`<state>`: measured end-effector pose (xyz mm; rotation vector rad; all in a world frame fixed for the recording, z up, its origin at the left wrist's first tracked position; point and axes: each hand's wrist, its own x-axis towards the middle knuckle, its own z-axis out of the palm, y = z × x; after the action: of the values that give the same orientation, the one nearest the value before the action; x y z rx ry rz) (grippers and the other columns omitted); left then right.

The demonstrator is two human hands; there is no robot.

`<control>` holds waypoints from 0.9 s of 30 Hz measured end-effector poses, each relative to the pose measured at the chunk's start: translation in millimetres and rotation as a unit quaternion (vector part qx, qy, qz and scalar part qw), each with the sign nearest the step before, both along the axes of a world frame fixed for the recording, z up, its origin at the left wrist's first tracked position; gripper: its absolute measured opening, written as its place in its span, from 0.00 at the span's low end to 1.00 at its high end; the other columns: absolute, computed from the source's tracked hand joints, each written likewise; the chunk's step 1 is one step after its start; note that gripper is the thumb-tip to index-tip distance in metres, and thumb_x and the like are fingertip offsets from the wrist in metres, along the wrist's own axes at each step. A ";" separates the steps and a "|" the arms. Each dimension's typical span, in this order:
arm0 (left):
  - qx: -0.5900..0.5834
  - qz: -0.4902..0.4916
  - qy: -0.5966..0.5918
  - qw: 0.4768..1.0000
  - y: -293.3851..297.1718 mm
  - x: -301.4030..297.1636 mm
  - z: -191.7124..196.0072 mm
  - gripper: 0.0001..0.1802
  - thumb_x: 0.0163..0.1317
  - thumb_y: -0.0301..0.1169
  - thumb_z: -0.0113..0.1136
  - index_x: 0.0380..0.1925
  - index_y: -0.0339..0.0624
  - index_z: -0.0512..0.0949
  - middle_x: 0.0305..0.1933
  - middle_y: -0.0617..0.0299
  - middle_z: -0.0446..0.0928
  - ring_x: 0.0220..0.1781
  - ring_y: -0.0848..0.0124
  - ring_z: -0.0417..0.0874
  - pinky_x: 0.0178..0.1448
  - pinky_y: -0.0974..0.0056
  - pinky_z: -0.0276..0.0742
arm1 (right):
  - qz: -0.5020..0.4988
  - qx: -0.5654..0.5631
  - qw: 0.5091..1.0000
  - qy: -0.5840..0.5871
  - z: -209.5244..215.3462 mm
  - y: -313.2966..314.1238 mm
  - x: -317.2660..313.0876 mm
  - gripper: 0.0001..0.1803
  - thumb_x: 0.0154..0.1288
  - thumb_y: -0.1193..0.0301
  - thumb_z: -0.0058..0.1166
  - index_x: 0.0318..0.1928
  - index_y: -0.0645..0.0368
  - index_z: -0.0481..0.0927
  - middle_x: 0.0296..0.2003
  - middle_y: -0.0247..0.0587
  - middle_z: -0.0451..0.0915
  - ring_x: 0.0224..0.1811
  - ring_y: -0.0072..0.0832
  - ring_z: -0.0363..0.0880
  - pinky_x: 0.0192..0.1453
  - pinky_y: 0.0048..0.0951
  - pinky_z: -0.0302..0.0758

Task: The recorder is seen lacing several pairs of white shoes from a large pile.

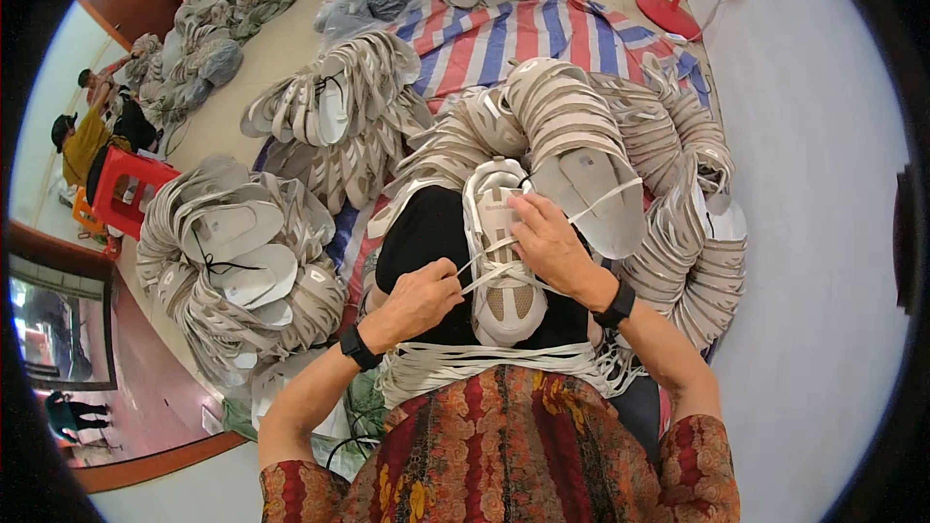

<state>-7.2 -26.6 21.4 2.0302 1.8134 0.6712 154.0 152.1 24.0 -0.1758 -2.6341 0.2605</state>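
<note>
A beige and white shoe upper (511, 315) lies on a black cloth (418, 232) over my lap, its toe toward me. White shoelace (502, 274) crosses its front in loose loops. At its left side my left hand (421, 302) is closed in a pinch on a lace strand. My right hand (552, 244) lies over the upper's right side, its fingers bent together on the lace, and a loose lace end (612, 196) sticks out beyond it. The fingertips of the right hand are partly hidden. Across my lap hangs a bunch of white laces (455, 360).
Stacked uppers (572, 116) curve around the far and right sides; more piles (228, 261) lie at left. A striped sheet (504, 34) covers the floor beyond. A white wall (814, 232) rises at right. Far left, people sit near a red stool (131, 184).
</note>
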 end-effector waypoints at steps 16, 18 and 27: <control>0.055 0.007 0.011 0.998 26.1 -5.4 -12.4 0.10 0.45 0.25 0.63 0.30 0.39 0.75 0.42 0.55 0.68 0.46 0.57 0.70 0.50 0.59 0.68 | -0.064 -0.007 0.998 0.007 5.5 14.9 20.5 0.17 0.41 0.77 0.50 0.38 0.63 0.75 0.51 0.52 0.67 0.56 0.47 0.62 0.61 0.46 0.59; 0.085 -0.015 0.005 0.996 23.9 -5.9 -10.1 0.14 0.45 0.23 0.62 0.34 0.39 0.74 0.41 0.55 0.69 0.46 0.57 0.70 0.49 0.59 0.68 | -0.045 -0.010 0.999 0.017 1.3 -1.3 8.9 0.13 0.42 0.77 0.50 0.34 0.65 0.75 0.49 0.52 0.68 0.54 0.46 0.64 0.60 0.45 0.60; 0.213 0.034 0.034 0.976 56.6 -7.4 0.4 0.17 0.46 0.19 0.58 0.39 0.38 0.73 0.39 0.55 0.72 0.47 0.57 0.71 0.50 0.60 0.67 | -0.112 -0.172 0.976 0.069 12.6 23.8 20.5 0.09 0.52 0.79 0.48 0.36 0.65 0.71 0.32 0.51 0.73 0.34 0.44 0.72 0.38 0.38 0.70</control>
<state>-14.7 30.0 21.8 2.2849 1.9118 1.1041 174.4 175.9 36.6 -0.5446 -2.3868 0.6270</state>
